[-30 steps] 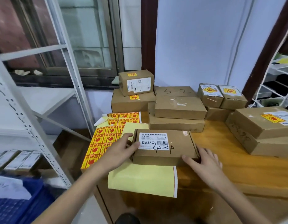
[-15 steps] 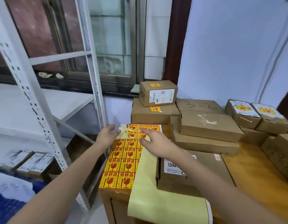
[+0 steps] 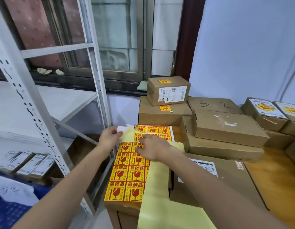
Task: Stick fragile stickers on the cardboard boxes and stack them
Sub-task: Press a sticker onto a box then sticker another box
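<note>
A: What changed w/ the hands?
B: Both left the flat brown cardboard box (image 3: 226, 182) at 4 o'clock, now on the yellow-and-red fragile sticker sheet (image 3: 128, 172). Left hand (image 3: 108, 138) fingers pinch its backing corner at 11 o'clock; right hand (image 3: 153, 148) fingers curled, picking one sticker's edge.
A: Meaning?
B: Peel underway; box unstickered, I'd say.

A stockroom or packing area — stacked cardboard boxes (image 3: 226, 128), slotted metal shelving (image 3: 27, 103), fragile-sticker sheets (image 3: 126, 172).
</note>
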